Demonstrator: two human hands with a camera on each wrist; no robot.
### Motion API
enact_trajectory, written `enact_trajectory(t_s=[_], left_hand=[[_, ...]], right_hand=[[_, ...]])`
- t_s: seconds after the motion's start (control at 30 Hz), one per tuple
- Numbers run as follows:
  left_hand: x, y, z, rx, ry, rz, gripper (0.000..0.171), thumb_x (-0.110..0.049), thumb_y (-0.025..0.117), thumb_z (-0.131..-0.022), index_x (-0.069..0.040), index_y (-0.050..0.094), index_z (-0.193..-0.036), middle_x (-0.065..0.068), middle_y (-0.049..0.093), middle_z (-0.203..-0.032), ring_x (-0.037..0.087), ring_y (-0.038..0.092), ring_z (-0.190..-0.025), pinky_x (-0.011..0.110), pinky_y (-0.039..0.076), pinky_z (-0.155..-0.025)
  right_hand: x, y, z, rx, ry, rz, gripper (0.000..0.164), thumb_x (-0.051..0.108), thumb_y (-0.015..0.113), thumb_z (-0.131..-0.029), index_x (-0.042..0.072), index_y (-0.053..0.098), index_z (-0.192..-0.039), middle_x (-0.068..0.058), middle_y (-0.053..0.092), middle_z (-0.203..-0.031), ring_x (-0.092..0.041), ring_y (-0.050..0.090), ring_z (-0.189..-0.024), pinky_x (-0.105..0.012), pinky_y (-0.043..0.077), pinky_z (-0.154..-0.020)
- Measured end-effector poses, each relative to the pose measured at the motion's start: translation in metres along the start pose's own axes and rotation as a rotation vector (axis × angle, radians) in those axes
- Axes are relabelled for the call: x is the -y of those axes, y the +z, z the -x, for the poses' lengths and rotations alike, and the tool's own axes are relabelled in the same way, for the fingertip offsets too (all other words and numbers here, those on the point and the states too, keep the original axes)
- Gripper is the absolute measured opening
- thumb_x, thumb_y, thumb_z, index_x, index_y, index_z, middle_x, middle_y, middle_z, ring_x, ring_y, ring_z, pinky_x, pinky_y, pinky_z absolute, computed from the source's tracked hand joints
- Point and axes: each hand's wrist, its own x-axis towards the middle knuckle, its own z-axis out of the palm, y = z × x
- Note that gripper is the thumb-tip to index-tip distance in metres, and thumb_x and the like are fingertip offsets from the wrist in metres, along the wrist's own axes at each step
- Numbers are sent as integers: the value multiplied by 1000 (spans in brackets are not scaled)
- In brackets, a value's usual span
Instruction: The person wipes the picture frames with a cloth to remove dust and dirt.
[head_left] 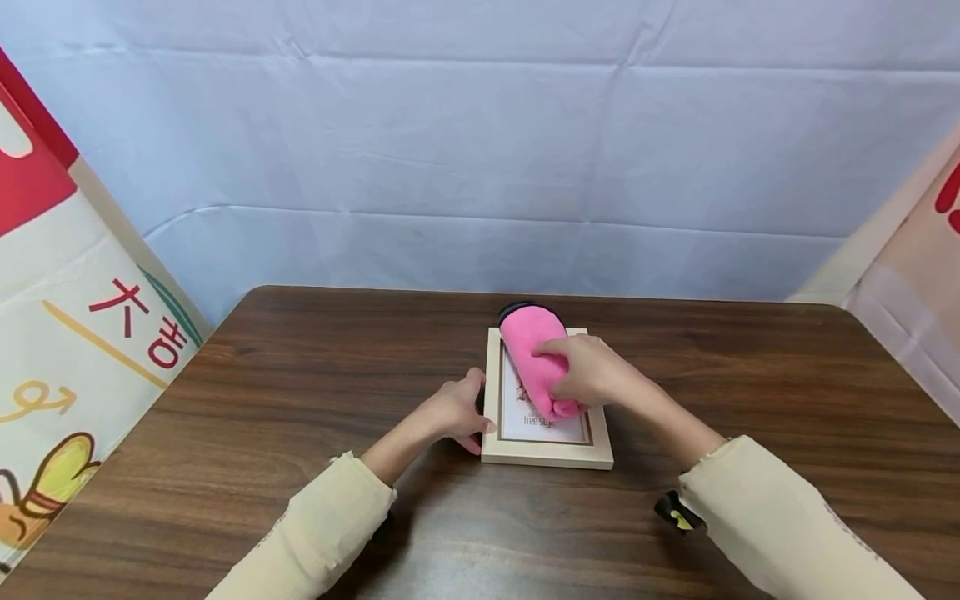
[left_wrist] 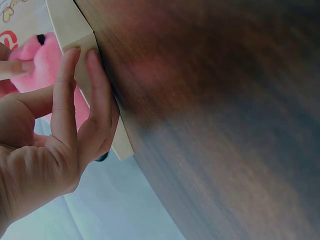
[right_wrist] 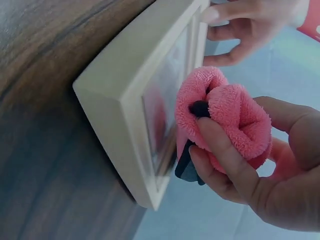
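A cream picture frame (head_left: pixel 546 460) lies flat on the table, with a floral print and lettering behind its front. My left hand (head_left: pixel 453 408) presses its left edge, the fingers fairly straight along the side and the thumb at the front border. In the left wrist view the fingertips (left_wrist: pixel 94 57) touch the frame's side (left_wrist: pixel 80 37). My right hand (head_left: pixel 588 371) grips a bunched pink cloth (head_left: pixel 528 333) with dark trim over the frame. Fluffy folds of the cloth (right_wrist: pixel 240 107) show between thumb and fingers in the right wrist view, and the frame's face is partly hidden behind it.
The brown wooden table (head_left: pixel 315 358) spreads around the frame. A pale curtain (head_left: pixel 450 150) hangs behind its far edge, and a printed banner (head_left: pixel 90 350) stands at the left. A small black and yellow item (head_left: pixel 678 512) shows beside the right sleeve.
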Motion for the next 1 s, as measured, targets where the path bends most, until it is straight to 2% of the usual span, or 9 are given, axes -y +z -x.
enact_trajectory(t_s=[0.2,0.53,0.67,0.77,0.9,1.0], left_hand=[[1,0,-1,9,5,15,54,4,66,-80,0,35,-125,24,52,-89,26,64,-53,29,54,-48],[1,1,-1,0,0,36,54,6,66,-80,1,35,-123,19,51,-80,27,64,-53,28,54,-47],[1,1,-1,-2,5,43,53,7,66,-79,1,35,-123,18,50,-78,27,64,-53,28,54,-47],[1,1,0,-2,5,44,53,7,65,-79,1,35,-123,18,50,-77,27,64,-53,28,54,-47],[1,1,0,-4,3,41,52,7,65,-79,1,36,-122,18,51,-76,27,63,-53,28,53,-47],[1,1,-1,-3,0,39,52,7,65,-79,0,36,-122,18,51,-77,26,63,-53,28,53,-47]], right_hand=[[-6,12,-7,3,-11,16,54,-3,63,-69,4,57,-121,-16,58,-109,-26,48,-85,-24,42,-51],[-11,10,-4,-4,22,27,55,-3,63,-68,3,56,-122,-20,55,-114,-32,47,-96,-24,45,-48],[-16,7,-2,-7,45,12,56,-1,62,-68,3,55,-123,-21,54,-114,-31,48,-95,-24,46,-48],[-19,5,0,3,79,-28,57,-2,62,-70,3,53,-126,-23,51,-115,-25,55,-78,-24,47,-48],[-21,3,2,20,135,-120,58,-4,60,-73,3,49,-129,-27,46,-118,-16,55,-54,-26,51,-46],[-22,1,3,25,156,-161,58,-4,60,-73,2,48,-130,-28,43,-120,-14,55,-52,-29,53,-47]])
